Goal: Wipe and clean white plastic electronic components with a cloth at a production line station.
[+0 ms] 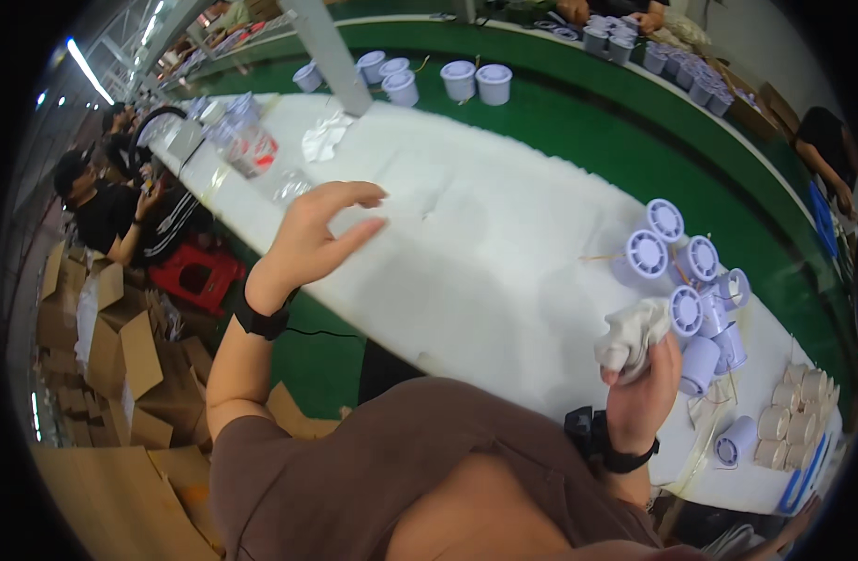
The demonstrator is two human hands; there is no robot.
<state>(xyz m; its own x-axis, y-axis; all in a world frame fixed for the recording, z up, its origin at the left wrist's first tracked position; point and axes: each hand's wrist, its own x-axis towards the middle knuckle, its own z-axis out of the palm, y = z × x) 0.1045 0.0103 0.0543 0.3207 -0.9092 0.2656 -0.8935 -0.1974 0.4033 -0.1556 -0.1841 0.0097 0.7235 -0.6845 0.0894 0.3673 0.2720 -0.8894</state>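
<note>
**Crumpled white cloth [635, 335] in right hand [642, 393]**

Probably light and soft; best held by its folds. It is at near right, just beside lavender slotted-end plastic cylinders [700, 363]. The right hand grasps it from the near side; the left hand [309, 232] arches empty over the long white table's [494, 252] left, thumb and fingers parted.

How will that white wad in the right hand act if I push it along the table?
Probably floppy: the white wad bunches into soft, uneven folds in the right hand. It's likely light for its size, as its creased edges look thin. Being lumpy, it seems likelier to drag than roll.
</note>
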